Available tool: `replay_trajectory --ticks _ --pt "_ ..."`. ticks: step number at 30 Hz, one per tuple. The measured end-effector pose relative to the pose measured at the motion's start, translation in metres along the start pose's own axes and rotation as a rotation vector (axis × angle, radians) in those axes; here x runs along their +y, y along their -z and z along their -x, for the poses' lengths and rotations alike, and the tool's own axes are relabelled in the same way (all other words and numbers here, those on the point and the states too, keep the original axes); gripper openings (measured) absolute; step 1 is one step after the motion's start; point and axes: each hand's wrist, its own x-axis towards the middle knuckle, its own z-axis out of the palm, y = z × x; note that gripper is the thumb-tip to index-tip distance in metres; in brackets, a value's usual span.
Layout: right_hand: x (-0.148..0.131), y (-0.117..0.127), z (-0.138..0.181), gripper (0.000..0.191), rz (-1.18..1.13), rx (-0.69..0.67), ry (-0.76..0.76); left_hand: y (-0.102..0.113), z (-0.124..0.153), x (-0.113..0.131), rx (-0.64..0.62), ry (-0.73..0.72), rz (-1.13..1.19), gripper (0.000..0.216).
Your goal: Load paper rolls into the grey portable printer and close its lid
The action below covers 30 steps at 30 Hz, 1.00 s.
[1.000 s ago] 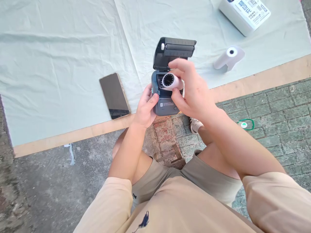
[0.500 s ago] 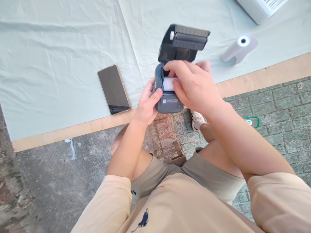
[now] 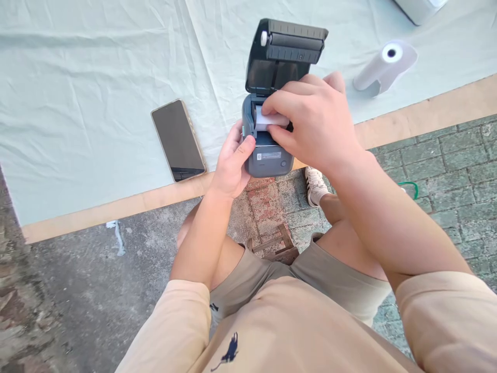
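A dark grey label printer (image 3: 269,161) is held over the table's front edge, its black lid (image 3: 287,52) swung up and back. My left hand (image 3: 233,166) grips its left side, thumb on the front rim. Inside the compartment sits a white paper roll (image 3: 263,119). My right hand (image 3: 306,116) reaches in from the right, thumb and forefinger closed on the roll. The right hand hides the roll's right end and part of the lid.
A smartphone (image 3: 179,140) lies on the pale cloth (image 3: 97,103), left of the printer. To the right rests a larger white paper roll (image 3: 375,70) with a loose end. Part of a white appliance (image 3: 421,9) shows at the top right. The table's wooden edge (image 3: 116,208) runs in front.
My right thumb and forefinger have pinched the small roll, which sits slightly farther back in the compartment. The printer has shifted slightly up and left in view.
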Motion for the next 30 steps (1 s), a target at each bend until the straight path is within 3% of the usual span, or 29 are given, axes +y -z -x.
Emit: replay_trajectory --ticks 6,10,14,16,19,21,25,28,30 --pt "-0.005 -0.004 0.016 0.03 -0.13 0.108 0.202 0.006 -0.002 -0.002 0.048 0.016 0.002 0.047" --pt "-0.004 -0.012 0.027 0.028 -0.259 0.135 0.223 0.009 -0.002 -0.002 -0.009 0.005 0.021 0.048" --pt "0.007 -0.017 0.025 0.018 -0.466 0.413 0.143 0.01 -0.001 -0.005 -0.058 -0.014 0.012 0.055" --pt "0.016 -0.019 0.02 0.027 -0.609 0.525 0.019 0.012 0.0 -0.007 -0.106 -0.029 -0.001 0.06" --pt "0.025 -0.021 0.012 0.053 -0.828 0.437 -0.103 0.016 0.001 -0.009 -0.14 -0.027 -0.051 0.064" --pt "0.028 -0.02 0.009 0.05 -0.919 0.342 -0.156 0.018 0.001 -0.009 -0.126 -0.009 -0.081 0.067" --pt "0.029 -0.02 0.012 0.041 -0.978 0.293 -0.174 0.017 0.001 -0.006 -0.107 0.013 -0.094 0.078" --pt "0.031 -0.027 0.015 0.064 -1.043 0.143 -0.141 0.013 0.002 -0.003 -0.098 0.028 -0.064 0.08" --pt "0.033 -0.033 0.017 0.081 -1.055 0.033 -0.142 0.011 0.002 0.0 -0.117 0.024 -0.008 0.068"
